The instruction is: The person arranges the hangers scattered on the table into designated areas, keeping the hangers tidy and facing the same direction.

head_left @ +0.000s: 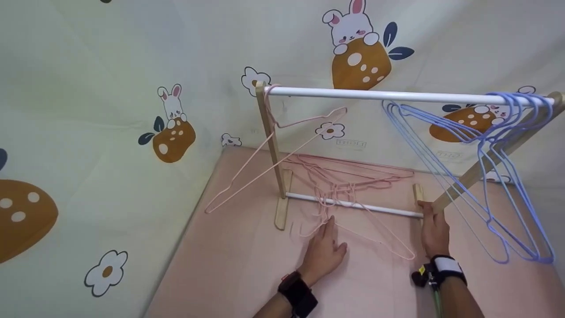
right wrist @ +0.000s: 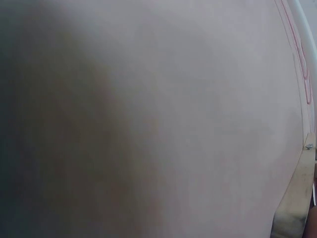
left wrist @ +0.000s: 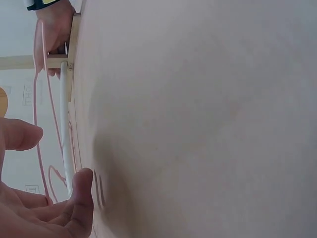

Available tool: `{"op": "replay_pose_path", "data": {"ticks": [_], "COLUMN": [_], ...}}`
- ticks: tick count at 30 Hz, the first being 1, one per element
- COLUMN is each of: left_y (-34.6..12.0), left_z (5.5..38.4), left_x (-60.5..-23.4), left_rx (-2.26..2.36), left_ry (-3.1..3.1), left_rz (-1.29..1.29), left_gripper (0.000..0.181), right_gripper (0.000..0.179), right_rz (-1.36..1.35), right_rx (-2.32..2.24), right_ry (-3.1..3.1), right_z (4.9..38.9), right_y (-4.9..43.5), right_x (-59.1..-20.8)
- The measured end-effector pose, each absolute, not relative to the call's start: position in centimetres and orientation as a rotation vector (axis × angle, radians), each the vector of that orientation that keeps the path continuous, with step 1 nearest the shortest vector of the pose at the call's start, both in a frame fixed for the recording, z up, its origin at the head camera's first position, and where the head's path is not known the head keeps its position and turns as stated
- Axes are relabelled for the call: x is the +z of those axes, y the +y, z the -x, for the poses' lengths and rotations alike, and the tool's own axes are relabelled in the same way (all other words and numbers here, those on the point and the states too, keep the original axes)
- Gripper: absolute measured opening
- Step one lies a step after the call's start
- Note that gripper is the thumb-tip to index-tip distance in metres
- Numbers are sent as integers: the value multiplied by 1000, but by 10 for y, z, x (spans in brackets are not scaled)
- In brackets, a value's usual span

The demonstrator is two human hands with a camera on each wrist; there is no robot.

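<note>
A small rack with wooden sides and a white top rod [head_left: 375, 95] stands on the pink surface. My right hand [head_left: 435, 232] grips its right wooden side low down, by the foot [head_left: 418, 193]; in the left wrist view the same hand [left wrist: 55, 27] is seen on the wood. My left hand [head_left: 324, 254] reaches with fairly straight fingers to the hooks of the pink hangers [head_left: 340, 187], fingertips right at the wire. Those hangers lie in a tangled pile around the lower white rod [head_left: 375, 209]. In the left wrist view, the thumb stands apart from the fingers [left wrist: 81, 198].
One pink hanger [head_left: 289, 154] hangs at the left end of the top rod. Several blue hangers [head_left: 485, 141] hang at its right end, reaching down beside the right arm. A pale curtain with rabbit prints [head_left: 198, 53] rises behind and to the left.
</note>
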State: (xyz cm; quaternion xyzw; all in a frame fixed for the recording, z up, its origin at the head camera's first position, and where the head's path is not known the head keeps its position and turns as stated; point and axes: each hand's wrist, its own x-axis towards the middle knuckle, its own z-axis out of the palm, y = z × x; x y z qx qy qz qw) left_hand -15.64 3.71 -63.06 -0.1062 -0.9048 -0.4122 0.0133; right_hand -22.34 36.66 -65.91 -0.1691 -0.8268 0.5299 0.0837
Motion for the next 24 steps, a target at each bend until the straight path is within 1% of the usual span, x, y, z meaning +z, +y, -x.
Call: {"op": "replay_pose_path", "data": {"ticks": [7,11,19,24], "left_y": [24,14,-5,-13], "left_z": [160,163,168,170], "left_x": [-628,-623,-620,-623], "left_rx": [-1283,-1277,-1186,-1159], "left_ry": [-2741,-2718,-2691,-2652], "left_rz": [232,174,101,91], "left_gripper": [60,51,36,26], "right_gripper": [69,66,65,65], "right_rz": [530,537,487,510], "right_rx": [1594,1590,1575,1575], "right_ry": [-2477,-2492,-2480,-2479], "right_z": [225,227,213,222], "right_y": [367,367,354,363], "right_x": [-661,-660,-638,-654]}}
